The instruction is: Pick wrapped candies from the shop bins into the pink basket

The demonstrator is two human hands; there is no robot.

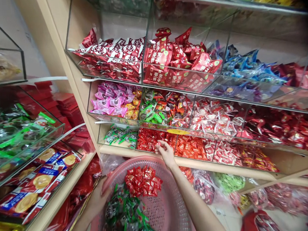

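Note:
My right hand (165, 151) reaches up to the lowest glass bin of small red wrapped candies (151, 138) and is closed on a few of them. My left hand (100, 196) grips the left rim of a pink perforated plastic basket (168, 210) held below the shelf. Inside the basket lie a heap of red candies (143, 180) and a pile of green-wrapped candies (125, 215).
Glass bins on three wooden shelves hold red packets (115, 54), pink candies (110, 102), blue candies (246, 70) and green ones (119, 135). A second shelf unit at the left holds green candies (14, 135) and biscuit packs (41, 178). Bagged sweets (228, 182) lie under the bottom shelf.

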